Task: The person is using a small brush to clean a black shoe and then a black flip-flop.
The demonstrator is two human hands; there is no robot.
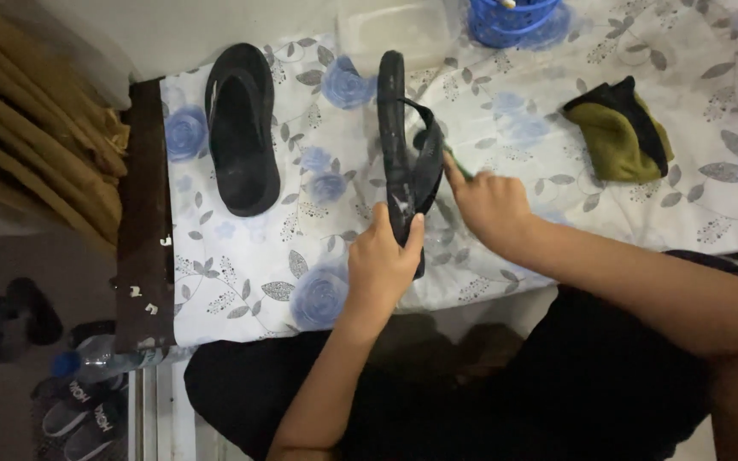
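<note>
My left hand (383,263) grips the near end of a black flip-flop (399,145) that stands on its edge on the floral cloth. My right hand (489,203) presses against the sandal's strap side, fingers closed on something green and small that barely shows (463,171); what it is I cannot tell. A second black flip-flop (241,128) lies flat, sole up, to the left, untouched.
A floral tablecloth (241,273) covers the table, whose dark wooden edge (143,213) shows at left. A folded olive and black cloth (621,132) lies at right. A blue basket (514,19) and a clear plastic box (395,32) stand at the back. A water bottle (96,360) and shoes sit on the floor.
</note>
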